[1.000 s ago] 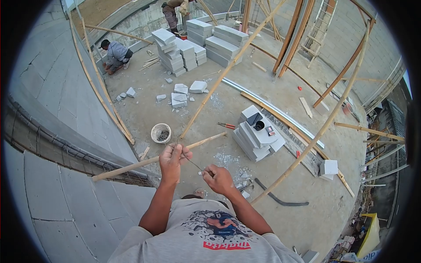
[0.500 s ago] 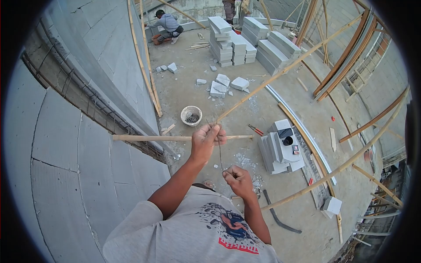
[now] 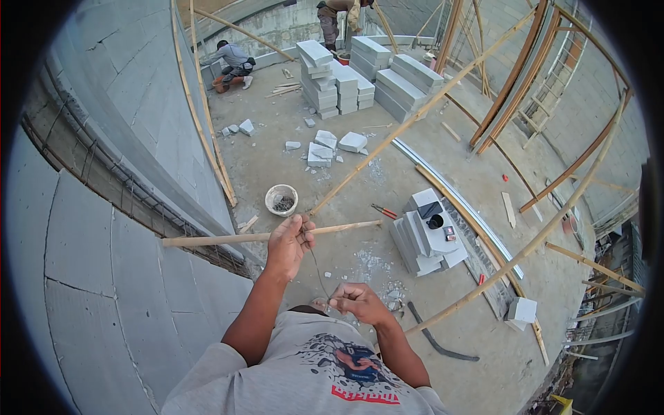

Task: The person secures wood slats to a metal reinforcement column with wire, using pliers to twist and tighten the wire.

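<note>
A thin dark wire (image 3: 319, 272) runs down at a slant between my two hands. My left hand (image 3: 286, 250) is closed with the fingertips pinching its upper part, just in front of a horizontal wooden pole (image 3: 214, 240). Lower and to the right, my right hand (image 3: 362, 303) pinches the wire's lower end between thumb and curled fingers. A slanting pole (image 3: 373, 157) has its near end just beyond my left hand. Past that hand on the floor stands a white bucket (image 3: 270, 200) with dark bits inside, too small to make out.
Red-handled pliers (image 3: 384, 211) lie left of stacked pale blocks (image 3: 412, 242). A grey block wall (image 3: 104, 277) rises on my left. A dark curved strip (image 3: 443, 351) lies on the floor. Farther off are block stacks (image 3: 356, 86), a crouching person (image 3: 235, 61) and a standing person (image 3: 330, 24).
Both hands have moved left and lower in view, still holding the wire. The wire has gone from nearly vertical to slanted. The camera view has shifted too.
</note>
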Tool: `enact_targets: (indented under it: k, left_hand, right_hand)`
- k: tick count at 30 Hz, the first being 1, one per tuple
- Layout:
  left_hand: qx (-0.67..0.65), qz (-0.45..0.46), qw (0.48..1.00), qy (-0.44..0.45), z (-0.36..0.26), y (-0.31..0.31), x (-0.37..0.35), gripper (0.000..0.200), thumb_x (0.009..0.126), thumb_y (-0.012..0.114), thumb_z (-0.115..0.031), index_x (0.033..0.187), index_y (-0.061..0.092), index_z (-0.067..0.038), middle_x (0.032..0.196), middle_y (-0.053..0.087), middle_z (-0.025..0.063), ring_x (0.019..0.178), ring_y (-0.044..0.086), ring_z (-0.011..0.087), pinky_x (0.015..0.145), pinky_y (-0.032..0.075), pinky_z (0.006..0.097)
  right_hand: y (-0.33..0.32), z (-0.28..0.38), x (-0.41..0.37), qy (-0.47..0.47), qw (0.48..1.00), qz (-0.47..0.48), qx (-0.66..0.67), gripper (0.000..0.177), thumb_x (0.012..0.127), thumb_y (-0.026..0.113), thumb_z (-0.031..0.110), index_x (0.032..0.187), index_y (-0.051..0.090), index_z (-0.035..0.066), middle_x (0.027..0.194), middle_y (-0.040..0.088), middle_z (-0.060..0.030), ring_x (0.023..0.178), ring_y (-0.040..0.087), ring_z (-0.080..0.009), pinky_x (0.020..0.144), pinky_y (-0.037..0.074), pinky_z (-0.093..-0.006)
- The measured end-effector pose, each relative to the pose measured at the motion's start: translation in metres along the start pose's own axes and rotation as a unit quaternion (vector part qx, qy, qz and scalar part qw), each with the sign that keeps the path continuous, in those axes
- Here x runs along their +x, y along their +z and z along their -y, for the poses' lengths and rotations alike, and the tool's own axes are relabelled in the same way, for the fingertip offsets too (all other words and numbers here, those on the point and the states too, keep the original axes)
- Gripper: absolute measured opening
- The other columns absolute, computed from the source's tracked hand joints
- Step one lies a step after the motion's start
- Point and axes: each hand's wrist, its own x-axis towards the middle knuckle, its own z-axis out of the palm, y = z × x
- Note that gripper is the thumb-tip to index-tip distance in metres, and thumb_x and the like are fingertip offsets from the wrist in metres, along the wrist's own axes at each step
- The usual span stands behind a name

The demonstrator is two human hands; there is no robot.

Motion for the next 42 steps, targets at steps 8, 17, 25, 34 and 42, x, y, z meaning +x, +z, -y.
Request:
enact_targets:
  k: [8, 17, 25, 34, 42]
  left_hand:
    - [0.165, -0.049, 0.970, 0.171, 0.033, 0.006, -0.013, 0.028, 0.101, 0.047, -0.029, 0.102, 0.055, -0.003, 0.081, 0.058, 0.0033, 0.067, 0.059, 0.0124, 0.065, 0.053, 0.0285]
    - [0.100, -0.045, 0.977, 0.182, 0.028, 0.015, -0.016, 0.029, 0.100, 0.050, -0.031, 0.103, 0.055, -0.003, 0.073, 0.052, -0.0005, 0.058, 0.053, 0.0076, 0.055, 0.051, 0.0259]
    - [0.268, 0.011, 0.955, 0.130, 0.026, 0.018, -0.025, 0.029, 0.100, 0.047, -0.028, 0.097, 0.057, -0.001, 0.070, 0.054, 0.0014, 0.055, 0.056, 0.0096, 0.053, 0.052, 0.0256]
    - [0.119, -0.064, 0.981, 0.139, 0.078, 0.024, -0.030, 0.026, 0.101, 0.044, -0.027, 0.104, 0.053, -0.003, 0.076, 0.054, 0.0020, 0.062, 0.059, 0.0136, 0.064, 0.053, 0.0298]
    - [0.152, -0.133, 0.971, 0.131, 0.100, 0.034, -0.015, 0.027, 0.100, 0.045, -0.027, 0.101, 0.054, -0.001, 0.077, 0.055, 0.0031, 0.063, 0.059, 0.0147, 0.063, 0.053, 0.0296]
  right_hand:
    - [-0.008, -0.029, 0.005, -0.073, 0.809, -0.329, -0.482, 0.016, 0.088, 0.062, 0.018, 0.086, 0.058, 0.002, 0.062, 0.056, -0.0122, 0.055, 0.055, -0.0206, 0.054, 0.045, -0.0341]
    - [0.006, -0.022, -0.028, -0.072, 0.921, 0.002, 0.383, 0.008, 0.096, 0.055, 0.014, 0.089, 0.055, 0.009, 0.064, 0.045, 0.0022, 0.059, 0.043, -0.0108, 0.060, 0.037, -0.0263]
    - [0.016, -0.008, -0.048, -0.048, 0.945, -0.065, -0.316, 0.015, 0.086, 0.060, 0.018, 0.079, 0.060, 0.004, 0.067, 0.062, -0.0091, 0.061, 0.059, -0.0282, 0.058, 0.045, -0.0385]
    - [-0.004, -0.036, -0.058, -0.127, 0.719, -0.428, -0.533, 0.015, 0.083, 0.062, 0.017, 0.081, 0.053, 0.005, 0.070, 0.061, -0.0190, 0.066, 0.060, -0.0405, 0.059, 0.046, -0.0510]
    - [-0.006, -0.033, -0.079, -0.288, 0.645, -0.399, -0.585, 0.012, 0.081, 0.066, 0.009, 0.077, 0.054, 0.007, 0.066, 0.054, -0.0132, 0.059, 0.055, -0.0359, 0.054, 0.044, -0.0469]
